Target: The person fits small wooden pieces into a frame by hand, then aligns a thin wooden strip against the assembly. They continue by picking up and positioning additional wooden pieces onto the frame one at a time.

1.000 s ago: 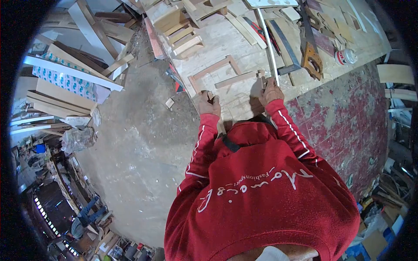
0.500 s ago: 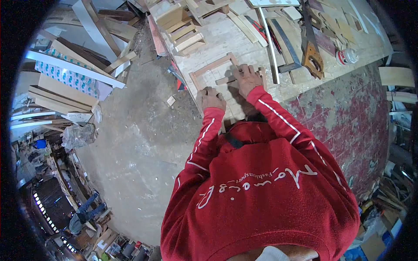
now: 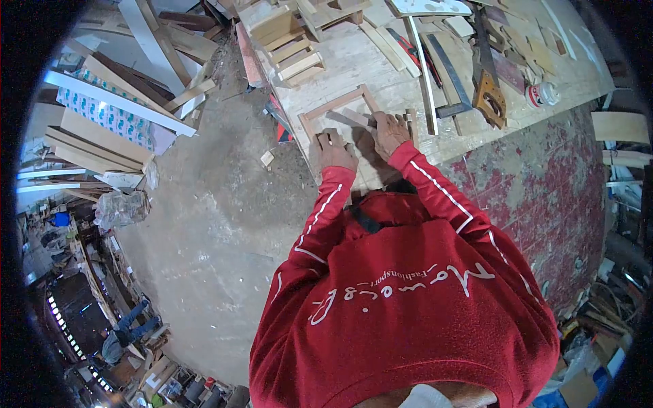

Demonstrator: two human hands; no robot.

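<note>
On the workbench near its front edge lies a small wooden frame (image 3: pixel 335 104) of thin strips, its near side hidden by my hands. My left hand (image 3: pixel 335 151) is closed over the frame's left near end, fingers curled. At the frame's right side is my right hand (image 3: pixel 391 132), fingers bent and pinching a short wooden strip (image 3: pixel 352 117). That strip points leftward across the frame's inside and looks blurred. Just right of my right hand, a small wood piece (image 3: pixel 411 120) rests on the bench. How my fingertips grip is partly hidden.
On the workbench (image 3: pixel 381 81) are a handsaw (image 3: pixel 489 98), a dark try square (image 3: pixel 454 107), a long pale strip (image 3: pixel 423 81), a white container (image 3: pixel 542 94) and slatted wooden assemblies (image 3: pixel 299 64). Stacked boards (image 3: pixel 102 146) stand left. Another person (image 3: pixel 126 336) is far off, lower left.
The strip in my right hand has swung so its free end sits further up inside the frame. My right hand has shifted slightly down and right; my left stays at the frame's corner.
</note>
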